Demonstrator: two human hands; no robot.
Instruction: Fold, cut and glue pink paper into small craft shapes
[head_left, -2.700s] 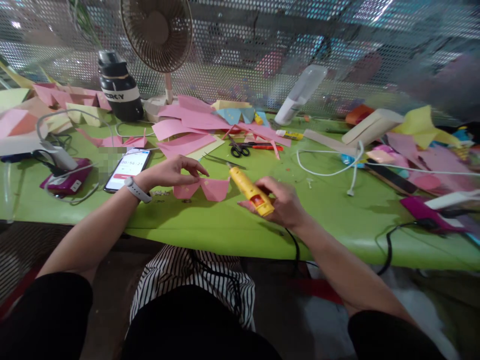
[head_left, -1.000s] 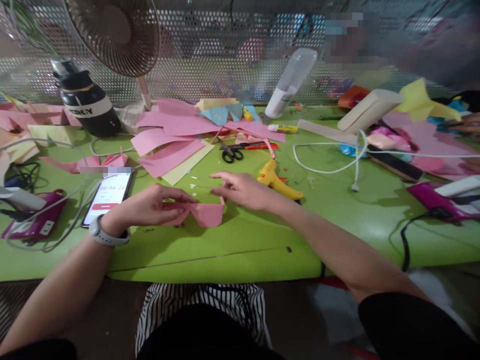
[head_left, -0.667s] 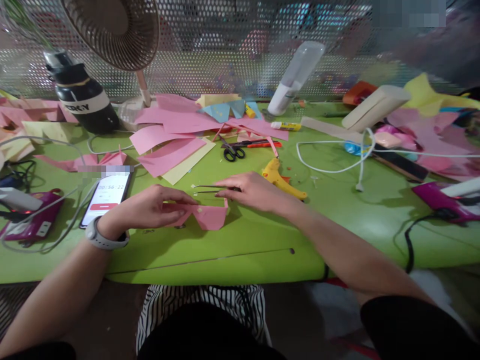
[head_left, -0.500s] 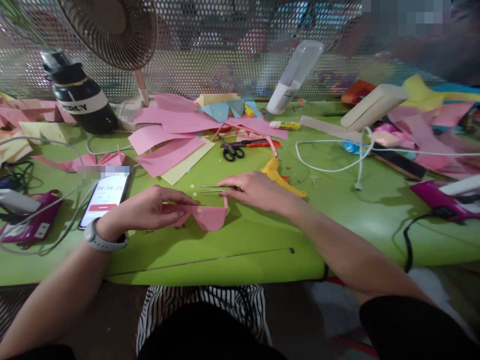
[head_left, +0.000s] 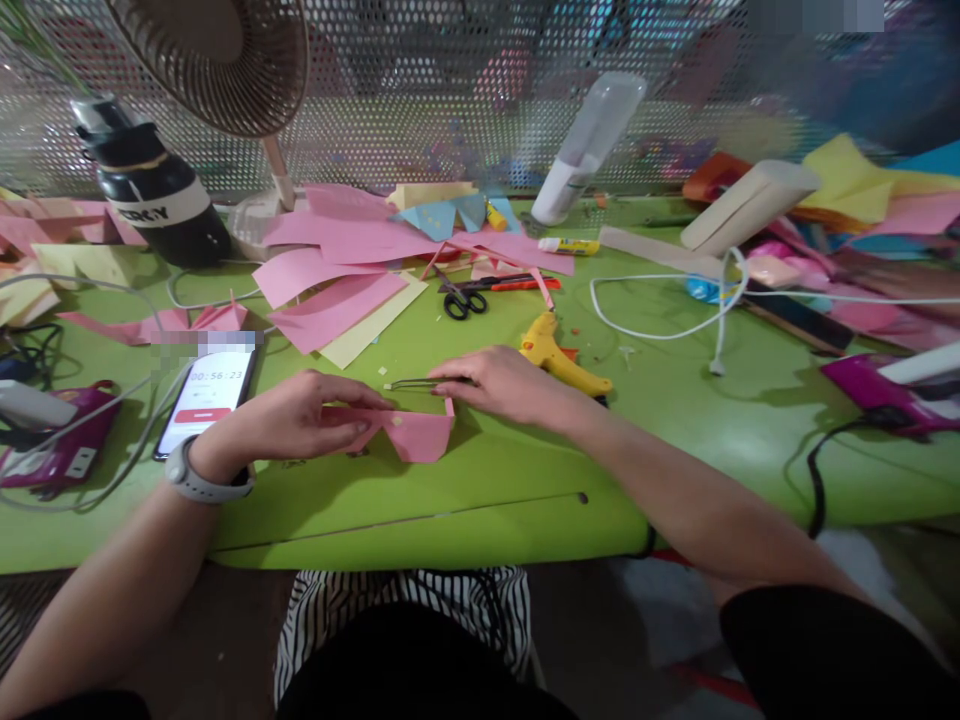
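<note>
Pink paper glasses [head_left: 418, 437] stand on the green table, gripped at their left part by my left hand [head_left: 311, 415]. A small pale piece sits on the bridge of the glasses, and a folded pink strip rises at their right end. In my right hand [head_left: 487, 382] is a pair of metal tweezers [head_left: 416, 383] pointing left. Their tips have come together at a tiny pale paper bit [head_left: 388, 386] on the table; whether they grip it is too small to tell. Another such bit [head_left: 382, 371] lies just behind it.
Black scissors [head_left: 463, 303] and a yellow hot glue gun [head_left: 559, 360] lie behind my right hand. A phone [head_left: 204, 395] showing a timer is beside my left wrist. Pink paper sheets [head_left: 337, 310], a glue stick [head_left: 568, 246], a white cable [head_left: 652, 338] and a dark bottle [head_left: 161, 195] are farther back.
The tweezers have moved a little to the left, and their tips have closed together at the pale bit. My left hand and the glasses have stayed in place.
</note>
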